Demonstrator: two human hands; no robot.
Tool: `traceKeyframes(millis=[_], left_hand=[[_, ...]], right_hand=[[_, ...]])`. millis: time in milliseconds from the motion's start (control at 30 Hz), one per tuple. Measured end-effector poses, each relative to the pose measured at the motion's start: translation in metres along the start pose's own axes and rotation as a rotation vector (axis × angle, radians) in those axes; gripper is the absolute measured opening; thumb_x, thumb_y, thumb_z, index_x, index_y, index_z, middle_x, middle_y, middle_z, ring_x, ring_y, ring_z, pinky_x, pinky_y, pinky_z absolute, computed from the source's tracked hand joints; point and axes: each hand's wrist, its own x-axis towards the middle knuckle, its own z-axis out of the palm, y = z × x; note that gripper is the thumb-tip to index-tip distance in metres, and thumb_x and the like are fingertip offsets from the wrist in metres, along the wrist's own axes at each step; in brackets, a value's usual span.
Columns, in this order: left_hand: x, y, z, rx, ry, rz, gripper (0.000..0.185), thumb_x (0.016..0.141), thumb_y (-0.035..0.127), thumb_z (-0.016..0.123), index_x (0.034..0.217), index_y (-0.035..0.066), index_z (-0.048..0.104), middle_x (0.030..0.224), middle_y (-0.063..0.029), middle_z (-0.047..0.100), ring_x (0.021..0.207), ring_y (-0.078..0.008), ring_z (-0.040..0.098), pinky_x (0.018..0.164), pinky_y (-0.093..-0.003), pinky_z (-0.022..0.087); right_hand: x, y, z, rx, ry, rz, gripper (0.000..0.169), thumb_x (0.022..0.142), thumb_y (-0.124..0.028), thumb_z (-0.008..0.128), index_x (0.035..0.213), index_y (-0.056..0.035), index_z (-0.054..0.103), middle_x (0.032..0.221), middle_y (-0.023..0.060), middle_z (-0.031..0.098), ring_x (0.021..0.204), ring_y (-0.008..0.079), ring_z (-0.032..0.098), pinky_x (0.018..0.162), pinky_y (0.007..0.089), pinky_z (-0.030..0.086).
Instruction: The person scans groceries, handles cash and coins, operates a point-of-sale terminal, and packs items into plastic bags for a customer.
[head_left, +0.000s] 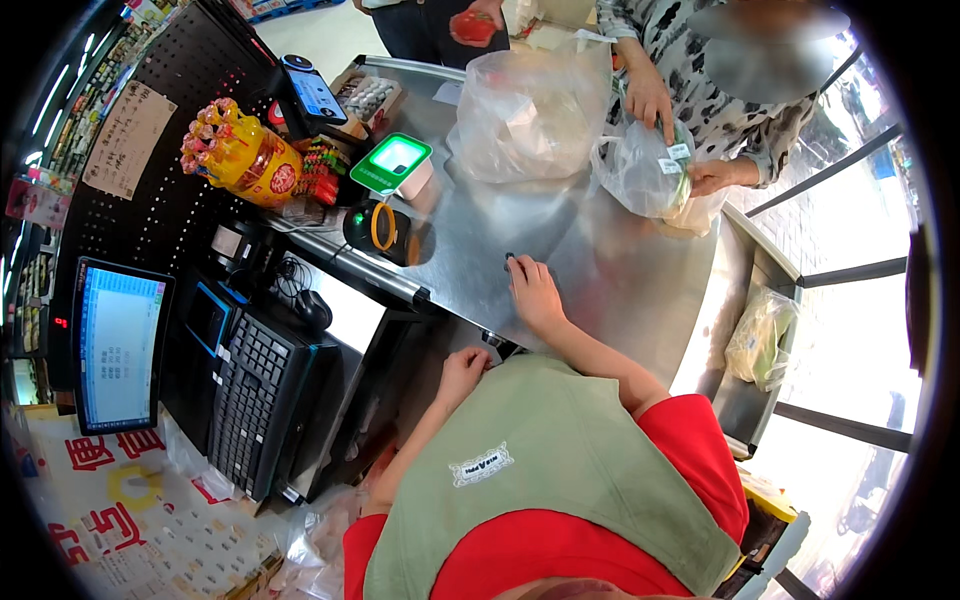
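Note:
My right hand (536, 291) rests on the bare metal counter (472, 247), its fingertips at a small dark object (509, 256) that I cannot make out. Whether the fingers grip it is unclear. My left hand (463, 373) is low by the counter's near edge, fingers curled, close to the front of my green apron (555, 435); what it may hold is hidden. Ahead stands a large translucent plastic bag (532, 112). Right of it, a person across the counter has both hands on a smaller plastic bag (645, 169) with labelled green produce.
To the left are a barcode scanner (379, 227), a green-lit payment device (394, 161), a tub of lollipops (247, 157), a keyboard (251, 397) and a monitor (121, 345). A bagged vegetable (761, 337) lies in the metal trough at right. Another person stands beyond the counter.

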Motion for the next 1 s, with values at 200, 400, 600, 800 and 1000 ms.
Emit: traceKeyframes(millis=[200, 400, 600, 800, 1000], left_hand=[[0.016, -0.003, -0.018, -0.395, -0.026, -0.191, 0.027, 0.101, 0.021, 0.051, 0.092, 0.000, 0.065, 0.078, -0.0070, 0.065, 0.069, -0.0147, 0.064, 0.065, -0.0265, 0.054], [0.053, -0.002, -0.046, -0.552, -0.077, -0.273, 0.049, 0.103, 0.044, 0.045, 0.096, -0.002, 0.061, 0.080, -0.0124, 0.066, 0.068, -0.0204, 0.066, 0.062, -0.0305, 0.055], [0.083, -0.001, -0.062, -0.428, -0.174, -0.380, 0.067, 0.100, 0.058, 0.038, 0.093, -0.006, 0.060, 0.078, -0.0175, 0.067, 0.068, -0.0259, 0.068, 0.062, -0.0336, 0.056], [0.101, 0.003, -0.074, -0.392, -0.322, -0.564, 0.088, 0.095, 0.072, 0.024, 0.095, -0.008, 0.062, 0.081, -0.0186, 0.067, 0.073, -0.0274, 0.068, 0.069, -0.0349, 0.057], [0.117, -0.006, -0.085, -0.488, -0.444, -0.639, 0.103, 0.088, 0.080, 0.020, 0.098, -0.013, 0.063, 0.087, -0.0245, 0.068, 0.082, -0.0336, 0.070, 0.076, -0.0391, 0.059]], right_hand=[[0.015, -0.007, 0.009, -0.090, -0.051, 0.040, 0.049, 0.084, -0.005, 0.057, 0.132, 0.0034, 0.048, 0.123, 0.0152, 0.050, 0.107, 0.0312, 0.052, 0.091, 0.0377, 0.050], [0.018, -0.009, 0.021, -0.058, -0.147, 0.016, 0.048, 0.084, -0.007, 0.057, 0.131, 0.0005, 0.051, 0.125, 0.0143, 0.049, 0.112, 0.0299, 0.051, 0.092, 0.0366, 0.052], [0.015, -0.010, 0.018, -0.032, -0.104, -0.107, 0.046, 0.082, -0.006, 0.058, 0.128, -0.0015, 0.054, 0.125, 0.0114, 0.050, 0.114, 0.0282, 0.050, 0.092, 0.0360, 0.052], [0.014, -0.016, 0.017, 0.025, -0.131, -0.205, 0.046, 0.079, -0.007, 0.059, 0.125, -0.0037, 0.058, 0.123, 0.0102, 0.052, 0.111, 0.0280, 0.051, 0.092, 0.0353, 0.052], [0.012, -0.026, 0.020, 0.087, -0.123, -0.311, 0.043, 0.078, -0.007, 0.059, 0.121, -0.0039, 0.060, 0.120, 0.0106, 0.054, 0.108, 0.0286, 0.052, 0.092, 0.0344, 0.050]])
